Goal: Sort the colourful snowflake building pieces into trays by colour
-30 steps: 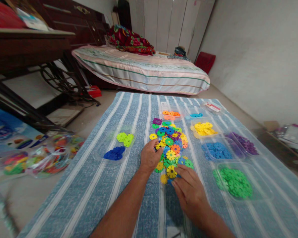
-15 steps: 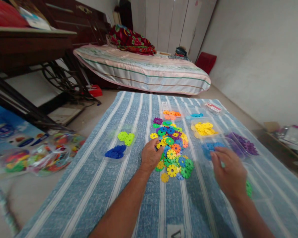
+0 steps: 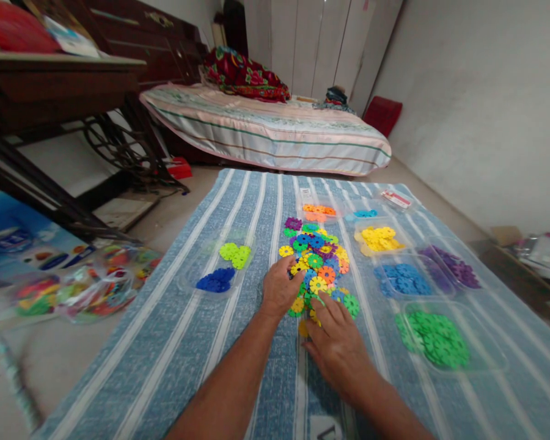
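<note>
A heap of mixed plastic snowflake discs (image 3: 318, 260) lies in the middle of a blue striped mat (image 3: 238, 342). My left hand (image 3: 280, 288) rests at the heap's left edge with its fingers curled among the discs. My right hand (image 3: 334, 339) lies on the heap's near edge, fingers stretched out over a few discs. Clear trays hold sorted discs: green (image 3: 433, 339), blue (image 3: 403, 280), purple (image 3: 453, 266), yellow (image 3: 376, 237), orange (image 3: 318, 210), and lime with dark blue (image 3: 220, 269).
A clear bag of mixed discs (image 3: 91, 287) and a blue box (image 3: 9, 235) lie on the floor at left. A dark table frame (image 3: 50, 122) stands behind them. A mattress (image 3: 266, 131) lies beyond the mat, and clutter (image 3: 531, 256) sits by the right wall.
My right hand went from the heap out to the green tray at right, then came back to the heap's near edge. My left hand stayed at the heap.
</note>
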### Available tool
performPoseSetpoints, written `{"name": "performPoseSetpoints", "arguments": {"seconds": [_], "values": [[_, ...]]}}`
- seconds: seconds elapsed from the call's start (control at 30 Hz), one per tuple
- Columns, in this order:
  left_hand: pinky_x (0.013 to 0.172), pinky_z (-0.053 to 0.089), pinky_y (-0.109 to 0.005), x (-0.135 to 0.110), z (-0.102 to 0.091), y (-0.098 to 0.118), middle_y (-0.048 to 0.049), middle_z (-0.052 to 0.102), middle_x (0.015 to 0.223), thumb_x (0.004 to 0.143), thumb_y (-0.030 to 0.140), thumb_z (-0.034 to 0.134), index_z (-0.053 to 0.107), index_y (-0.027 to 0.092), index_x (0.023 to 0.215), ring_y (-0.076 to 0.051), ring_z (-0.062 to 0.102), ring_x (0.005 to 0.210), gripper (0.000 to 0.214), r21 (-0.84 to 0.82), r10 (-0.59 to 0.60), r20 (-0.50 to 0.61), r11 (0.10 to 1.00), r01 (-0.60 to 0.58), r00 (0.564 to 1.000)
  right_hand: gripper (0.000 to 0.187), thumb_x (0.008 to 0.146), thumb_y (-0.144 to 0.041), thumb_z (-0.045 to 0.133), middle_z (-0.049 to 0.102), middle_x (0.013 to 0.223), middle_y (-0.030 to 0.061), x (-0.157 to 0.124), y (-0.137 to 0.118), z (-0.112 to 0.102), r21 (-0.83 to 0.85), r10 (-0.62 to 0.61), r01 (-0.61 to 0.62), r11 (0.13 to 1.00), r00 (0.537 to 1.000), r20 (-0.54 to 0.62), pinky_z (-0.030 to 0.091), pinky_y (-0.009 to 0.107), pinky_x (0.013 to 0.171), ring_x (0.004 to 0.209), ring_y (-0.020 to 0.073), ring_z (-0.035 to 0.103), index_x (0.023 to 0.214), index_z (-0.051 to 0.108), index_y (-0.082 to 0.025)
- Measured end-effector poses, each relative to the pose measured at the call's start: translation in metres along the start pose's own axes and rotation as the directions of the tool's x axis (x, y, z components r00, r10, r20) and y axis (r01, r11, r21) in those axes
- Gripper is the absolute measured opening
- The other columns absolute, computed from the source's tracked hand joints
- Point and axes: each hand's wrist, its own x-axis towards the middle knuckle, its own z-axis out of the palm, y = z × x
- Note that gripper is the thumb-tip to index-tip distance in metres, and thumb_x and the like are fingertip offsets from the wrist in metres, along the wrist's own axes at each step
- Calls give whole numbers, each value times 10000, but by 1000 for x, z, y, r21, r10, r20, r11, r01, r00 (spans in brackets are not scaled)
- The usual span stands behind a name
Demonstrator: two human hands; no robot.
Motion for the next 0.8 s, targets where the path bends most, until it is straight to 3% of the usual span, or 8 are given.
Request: {"name": "performPoseSetpoints", "arguments": {"seconds": [0.1, 0.27, 0.43, 0.53, 0.67, 0.8], "values": [[839, 501, -322, 0, -1, 1, -54, 683, 1035, 770, 243, 606, 594, 188, 1079, -191, 630, 966, 315, -9, 2, -4, 1000, -2, 1000, 85, 830, -173, 607, 598, 1183, 116, 0, 1, 11, -51, -24, 24, 998, 1000, -9, 373, 494, 1012, 1256, 302, 420, 905, 647, -175], [855, 497, -338, 1, -2, 0, -69, 682, 1040, 777, 256, 597, 599, 170, 1074, -203, 626, 982, 309, -7, 7, 4, 1000, -7, 1000, 194, 864, -82, 478, 629, 1087, 104, 1, 2, 15, -2, -74, 74, 997, 994, -79, 384, 460, 990, 1196, 269, 466, 934, 642, -157], [822, 506, -321, 1, -2, -3, -59, 683, 1040, 774, 245, 605, 593, 185, 1089, -197, 629, 976, 322, -8, 4, -3, 1000, -4, 1000, 232, 894, -110, 431, 630, 820, 58, 14, 17, 2, 102, -81, 86, 991, 995, -54, 460, 313, 780, 833, 168, 564, 788, 628, -167], [807, 508, -309, 2, -2, -4, -48, 685, 1037, 769, 249, 615, 598, 199, 1080, -194, 631, 973, 316, 2, 0, -2, 1000, 0, 1000, 288, 907, -135, 408, 598, 702, 35, 32, 46, -14, 28, -69, 69, 997, 998, 3, 431, 265, 670, 706, 147, 538, 721, 624, -181], [821, 502, -311, 3, -3, -4, -45, 692, 1022, 760, 244, 622, 610, 199, 1063, -191, 634, 968, 307, 3, -2, -9, 1000, 2, 1000, 321, 906, -176, 404, 605, 687, 43, 68, 100, -45, -251, 69, -56, 966, 997, 44, 397, 263, 634, 681, 155, 547, 693, 643, -182], [818, 498, -301, 2, -2, -5, -35, 689, 1029, 756, 229, 622, 613, 214, 1067, -182, 629, 965, 311, -7, -9, -13, 1000, 9, 1000, 290, 894, -188, 424, 653, 778, 97, 97, 142, -77, -529, 355, -290, 797, 935, 22, 370, 280, 603, 712, 189, 592, 766, 681, -151]]}}
